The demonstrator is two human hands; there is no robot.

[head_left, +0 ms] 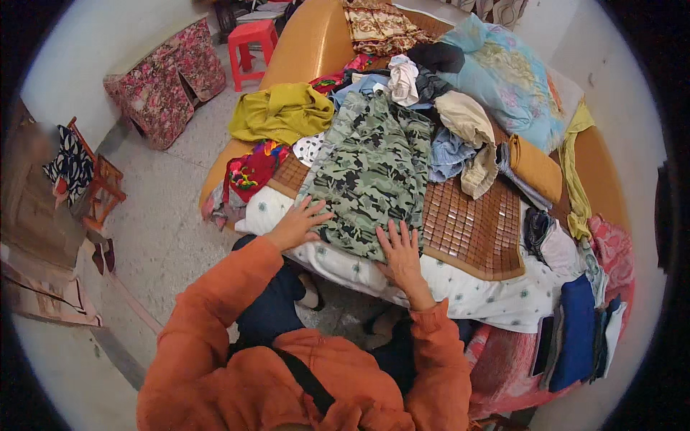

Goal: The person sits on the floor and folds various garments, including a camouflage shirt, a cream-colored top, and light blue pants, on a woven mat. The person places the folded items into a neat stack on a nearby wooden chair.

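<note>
A green and black camouflage garment [370, 169], which looks like trousers, lies spread lengthwise over the bed. My left hand [296, 224] rests at its near left corner, fingers stretched out over the cloth. On the near right corner lies my right hand [402, 257], also with fingers spread. Neither hand grips the cloth. Under the garment are a brown tile mat [471, 223] and a white patterned sheet [474, 293] along the bed's near side. The garment's far end touches a heap of clothes, among them a white crumpled cloth [404, 80].
Left of the garment lie a mustard cloth [284, 111] and a red embroidered piece [251, 172]. Beige trousers [471, 136], folded brown cloth [535, 169] and a blue quilt [503, 79] are rightward. Folded clothes [575, 330] sit near right. A red stool [251, 50] and another person [43, 165] are left.
</note>
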